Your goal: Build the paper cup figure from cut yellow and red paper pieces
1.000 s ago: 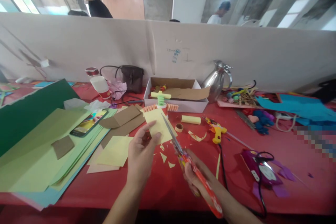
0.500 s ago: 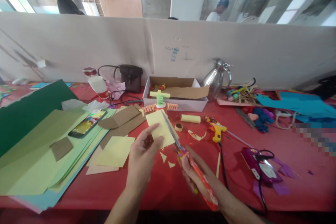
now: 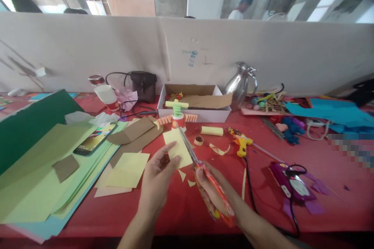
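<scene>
Between thumb and fingers, my left hand (image 3: 159, 175) pinches a small piece of yellow paper (image 3: 176, 146). My right hand (image 3: 214, 183) grips scissors (image 3: 189, 146) with red handles, and their blades lie along the paper's right edge. Small yellow paper scraps (image 3: 182, 175) lie on the table below. Just beyond the paper stands a paper-cup figure (image 3: 178, 120) with pleated orange arms, a green spring neck and a yellow roll on top. A rolled yellow tube (image 3: 212, 130) and a brown cardboard ring (image 3: 199, 141) lie to its right.
Yellow squares (image 3: 127, 170) and stacked coloured sheets (image 3: 32, 179) bearing a phone (image 3: 95, 139) are at left. A yellow glue gun (image 3: 242, 142), its cord, and a purple device (image 3: 292, 183) lie at right. Behind stand a white box (image 3: 194, 116) and a metal jug (image 3: 238, 85).
The scissors have tilted slightly and their handles have moved a little left; the paper has dropped slightly in view. The view has shifted slightly. A person in the background has moved left.
</scene>
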`<state>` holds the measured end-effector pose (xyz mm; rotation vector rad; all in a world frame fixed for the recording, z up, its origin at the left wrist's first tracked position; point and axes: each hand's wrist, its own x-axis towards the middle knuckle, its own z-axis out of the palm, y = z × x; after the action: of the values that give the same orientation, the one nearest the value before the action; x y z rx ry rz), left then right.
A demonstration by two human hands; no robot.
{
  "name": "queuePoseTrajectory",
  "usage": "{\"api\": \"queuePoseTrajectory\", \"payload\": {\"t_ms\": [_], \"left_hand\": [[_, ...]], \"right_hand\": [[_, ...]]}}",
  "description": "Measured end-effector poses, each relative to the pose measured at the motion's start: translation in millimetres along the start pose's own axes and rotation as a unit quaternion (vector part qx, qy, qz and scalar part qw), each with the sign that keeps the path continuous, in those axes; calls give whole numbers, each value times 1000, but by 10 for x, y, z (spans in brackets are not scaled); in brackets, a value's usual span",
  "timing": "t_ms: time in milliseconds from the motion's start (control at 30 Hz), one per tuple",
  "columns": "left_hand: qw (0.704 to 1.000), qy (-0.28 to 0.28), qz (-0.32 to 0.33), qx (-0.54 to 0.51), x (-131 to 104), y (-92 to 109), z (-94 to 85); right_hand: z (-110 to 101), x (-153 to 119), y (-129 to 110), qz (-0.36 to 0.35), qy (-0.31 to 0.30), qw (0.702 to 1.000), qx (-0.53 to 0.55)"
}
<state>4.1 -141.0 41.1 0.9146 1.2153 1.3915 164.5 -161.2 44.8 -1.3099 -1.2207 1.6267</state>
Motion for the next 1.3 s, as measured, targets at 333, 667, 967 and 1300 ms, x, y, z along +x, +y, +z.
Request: {"api": "queuePoseTrajectory", "payload": {"t_ms": [333,667,967,1300], "left_hand": [[939,145,180,256,531,201,-585],[869,-160,165,439,1004,129,-212],[889,90,204,401,1376,-159,-76],[849,38,237,471,1270,-412,-40]], "right_hand": [[-82,239,21,-153,17,820,-552],[-321,944,-113,-179,107,940,-271],[-312,1738,-207,-183,157,951,-194],[-245,1839,-170,-189,186,931,-251]]}}
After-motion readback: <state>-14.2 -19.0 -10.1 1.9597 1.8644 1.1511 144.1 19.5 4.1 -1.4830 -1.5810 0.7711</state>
